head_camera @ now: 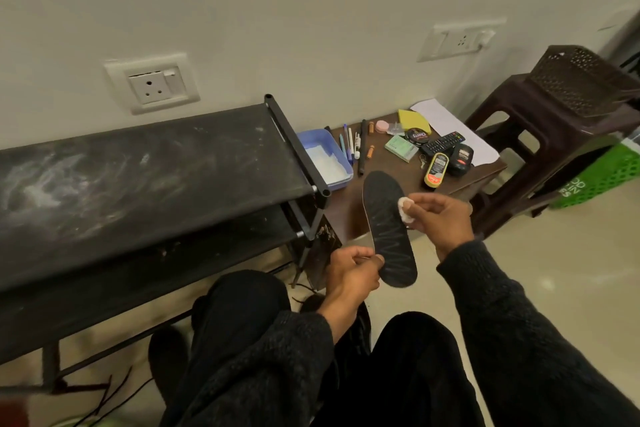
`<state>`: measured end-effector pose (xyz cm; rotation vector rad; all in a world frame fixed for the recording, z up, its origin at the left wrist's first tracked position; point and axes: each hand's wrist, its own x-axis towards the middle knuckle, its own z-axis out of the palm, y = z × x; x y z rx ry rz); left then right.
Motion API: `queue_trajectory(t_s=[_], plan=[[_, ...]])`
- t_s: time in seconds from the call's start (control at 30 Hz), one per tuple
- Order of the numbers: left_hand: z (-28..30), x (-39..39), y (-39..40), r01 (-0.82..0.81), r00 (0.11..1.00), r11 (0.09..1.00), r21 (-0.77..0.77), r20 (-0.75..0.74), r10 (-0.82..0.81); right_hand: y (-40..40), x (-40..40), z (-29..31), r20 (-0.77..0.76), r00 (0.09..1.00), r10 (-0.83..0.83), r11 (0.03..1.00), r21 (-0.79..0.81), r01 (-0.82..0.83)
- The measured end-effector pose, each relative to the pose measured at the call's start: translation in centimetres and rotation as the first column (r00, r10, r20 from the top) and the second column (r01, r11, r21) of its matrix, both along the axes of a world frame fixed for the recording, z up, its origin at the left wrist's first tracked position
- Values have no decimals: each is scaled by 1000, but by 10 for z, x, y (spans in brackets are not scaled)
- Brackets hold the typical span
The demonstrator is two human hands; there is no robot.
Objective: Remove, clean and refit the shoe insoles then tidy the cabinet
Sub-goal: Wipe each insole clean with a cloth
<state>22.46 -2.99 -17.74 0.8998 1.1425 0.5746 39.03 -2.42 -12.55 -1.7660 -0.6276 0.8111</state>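
Between the person's knees and the low tabletop (349, 215), a black insole (388, 229) is held up in the air with its patterned face toward the camera, its near end low and its far end rising toward the tabletop's clutter. The left hand (349, 274) grips the insole at its near left edge, thumb curled over the face and the fingers folded behind it. The right hand (440, 215) pinches a small white wad (508, 208) between thumb and fingers and presses it against the right edge of the insole about midway along. Both sleeves are dark and knitted. To the left stands a black shoe rack (156, 163) with a dusty, smeared top shelf. On the brown tabletop beyond the insole lie a blue tray (317, 140) with white material in it, several pens (348, 146), a round polish tin (417, 137), a remote control (441, 144), a yellow-labelled polish bottle (436, 172), a second dark bottle (462, 158), a green packet (401, 147) and a yellow cloth (414, 118). A dark brown plastic stool (540, 135) stands to the right, carrying a perforated basket (581, 80). Behind it sits a green crate (602, 177).
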Motion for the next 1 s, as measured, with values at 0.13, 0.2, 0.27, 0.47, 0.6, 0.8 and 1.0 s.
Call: queue_trajectory(t_s=[0.13,0.2,0.27,0.47,0.6,0.8,1.0], plan=[[-20,22,29,-57,990,997,-45,-128,51,10,9,-46,-68,998,-8,999,-47,5],[-29,24,43,-82,981,996,-36,-178,74,20,12,-64,-25,999,26,998,-63,-27],[-34,24,55,-98,974,995,-14,-206,93,31,17,-77,66,994,86,993,-81,-80],[-54,14,51,394,810,736,550,-587,5,53,25,-100,357,905,230,965,-202,-165],[-63,25,48,637,718,313,705,-690,91,55,20,-106,679,612,406,914,-298,-275],[-81,42,72,727,655,309,613,-755,-43,57,22,-119,798,301,522,834,-403,-377],[-82,49,86,876,409,372,308,-882,-234,119,60,-113,749,422,510,859,-468,-207]])
